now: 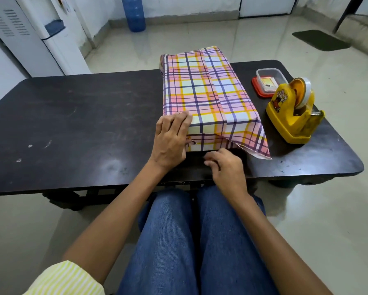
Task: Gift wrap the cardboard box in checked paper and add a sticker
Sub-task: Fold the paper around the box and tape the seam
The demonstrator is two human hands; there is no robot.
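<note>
Nearest me are the person's jeans (pixel 178 241), then the 2 hands at the table's (pixel 83 124) front edge. The left hand (pixel 171 141) lies flat against the near-left corner of the box (pixel 202 90), fingers straight and pressed together, holding the checked paper down. The right hand (pixel 226 167) rests on the table just before the box's near end, fingers curled; I cannot tell whether they pinch anything. The box's long axis runs straight away from me, already sleeved in paper. 1 loose triangular flap (pixel 256 143) juts out at the near-right corner, just right of the right hand, so I judge that hand folds it inward next. Beyond stand the yellow tape dispenser (pixel 293 116) and a small lidded container (pixel 268 81).
</note>
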